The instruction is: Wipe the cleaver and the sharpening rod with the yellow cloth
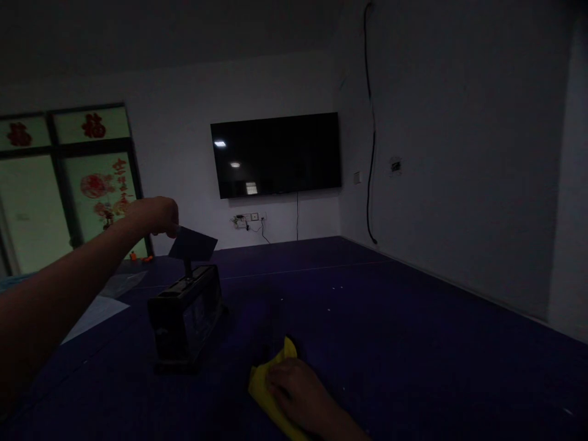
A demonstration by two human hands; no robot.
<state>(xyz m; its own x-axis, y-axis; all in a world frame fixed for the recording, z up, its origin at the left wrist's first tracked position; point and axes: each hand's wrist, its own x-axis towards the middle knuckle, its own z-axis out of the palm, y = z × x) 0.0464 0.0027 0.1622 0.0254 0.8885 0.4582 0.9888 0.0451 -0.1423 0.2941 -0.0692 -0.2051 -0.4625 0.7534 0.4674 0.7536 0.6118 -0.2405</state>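
My left hand [160, 215] is closed at the upper left corner of a flat dark panel [193, 245]. The panel is tilted and stands on a short post above a black box-shaped device [188, 315] with a dark glossy side face. Lower down, my right hand [296, 392] grips a yellow cloth [261, 386] against the dark blue-purple tabletop [390, 343]. One corner of the cloth sticks up past the fingers. The room is dim, so details of the device are hard to make out.
White and clear sheets [96, 315] lie left of the device. Small orange items [133, 255] sit at the far left edge. Tiny white specks [329, 309] dot the surface. A television [278, 156] hangs on the far wall, and a black cable [373, 147] hangs down the right wall.
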